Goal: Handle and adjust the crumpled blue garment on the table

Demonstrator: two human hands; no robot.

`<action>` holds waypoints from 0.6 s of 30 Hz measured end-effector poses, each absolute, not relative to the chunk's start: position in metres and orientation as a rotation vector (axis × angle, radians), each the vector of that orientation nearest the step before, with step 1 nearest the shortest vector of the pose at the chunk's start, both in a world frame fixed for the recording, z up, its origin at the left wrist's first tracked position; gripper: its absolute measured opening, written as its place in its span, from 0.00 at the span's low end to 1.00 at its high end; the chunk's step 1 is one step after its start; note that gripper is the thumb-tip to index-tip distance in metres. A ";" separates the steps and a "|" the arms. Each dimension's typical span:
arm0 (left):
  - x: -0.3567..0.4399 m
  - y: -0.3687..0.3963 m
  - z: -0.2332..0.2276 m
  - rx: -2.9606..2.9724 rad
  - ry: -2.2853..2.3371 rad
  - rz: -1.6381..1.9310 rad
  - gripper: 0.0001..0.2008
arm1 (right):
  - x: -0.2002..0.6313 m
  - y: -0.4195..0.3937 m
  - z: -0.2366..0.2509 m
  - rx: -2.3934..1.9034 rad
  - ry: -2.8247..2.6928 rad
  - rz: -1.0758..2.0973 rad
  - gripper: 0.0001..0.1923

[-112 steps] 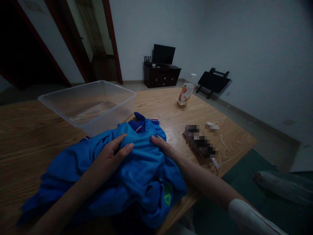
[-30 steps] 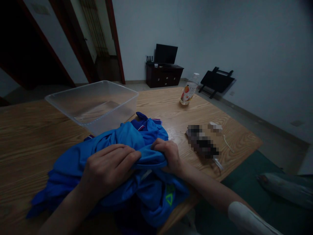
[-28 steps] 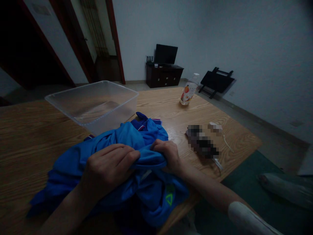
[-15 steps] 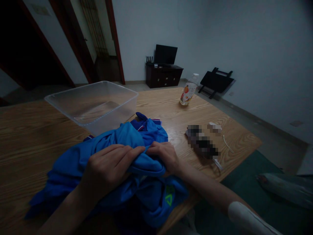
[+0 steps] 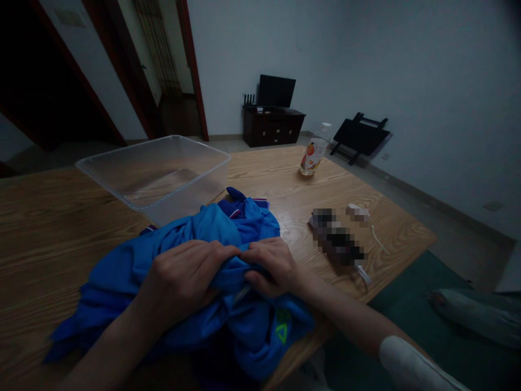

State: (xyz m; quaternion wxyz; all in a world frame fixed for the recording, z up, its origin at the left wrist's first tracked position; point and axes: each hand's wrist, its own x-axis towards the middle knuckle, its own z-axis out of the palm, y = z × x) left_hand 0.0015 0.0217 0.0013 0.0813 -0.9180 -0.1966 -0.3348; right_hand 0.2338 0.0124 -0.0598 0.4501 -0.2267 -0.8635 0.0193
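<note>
A crumpled blue garment (image 5: 122, 271) lies bunched at the near edge of the wooden table, with a small green triangle mark on its lower right part. My left hand (image 5: 183, 277) is closed on a fold of it, knuckles up. Close beside, my right hand (image 5: 272, 266) pinches the same fold, its thumb below the cloth. The two hands nearly touch at the fingertips. Darker blue cloth with a red and white striped edge (image 5: 260, 203) shows at the garment's far side. Which kind of garment it is cannot be made out.
Behind the cloth stands a clear plastic bin (image 5: 187, 190). A drink bottle (image 5: 314, 152) is upright near the table's (image 5: 268, 168) far edge. Blurred-out items (image 5: 337, 239) with a white cord (image 5: 379, 240) lie to the right. A green seat (image 5: 391, 320) adjoins the table.
My right hand has shifted slightly and its thumb now shows below the fold. The flap of cloth under it has been drawn in. My left hand has hardly moved.
</note>
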 end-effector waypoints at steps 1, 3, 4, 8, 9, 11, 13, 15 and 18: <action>0.001 0.022 0.002 -2.777 -0.585 -0.985 0.10 | 0.234 0.012 -0.059 -0.585 -2.122 0.032 0.12; -0.001 0.021 0.002 -2.835 -0.597 -0.961 0.13 | 0.233 0.010 -0.058 -0.602 -2.093 0.002 0.08; -0.002 0.021 0.003 -2.851 -0.611 -0.959 0.14 | 0.232 0.009 -0.056 -0.603 -2.075 -0.006 0.07; -0.002 0.019 0.005 -2.868 -0.600 -0.991 0.16 | 0.231 0.008 -0.053 -0.618 -2.015 -0.016 0.05; -0.001 0.019 0.005 -2.858 -0.591 -1.005 0.15 | 0.231 0.008 -0.053 -0.626 -2.012 -0.017 0.05; 0.001 0.019 0.004 -2.821 -0.600 -1.030 0.11 | 0.231 0.008 -0.055 -0.645 -2.019 -0.010 0.06; 0.002 0.020 0.003 -2.787 -0.631 -1.046 0.06 | 0.232 0.008 -0.057 -0.654 -2.030 0.006 0.07; 0.003 0.020 0.002 -2.770 -0.642 -1.049 0.05 | 0.232 0.008 -0.059 -0.631 -2.035 0.025 0.08; 0.003 0.020 0.001 -2.760 -0.650 -1.052 0.05 | 0.232 0.009 -0.060 -0.595 -2.035 0.049 0.11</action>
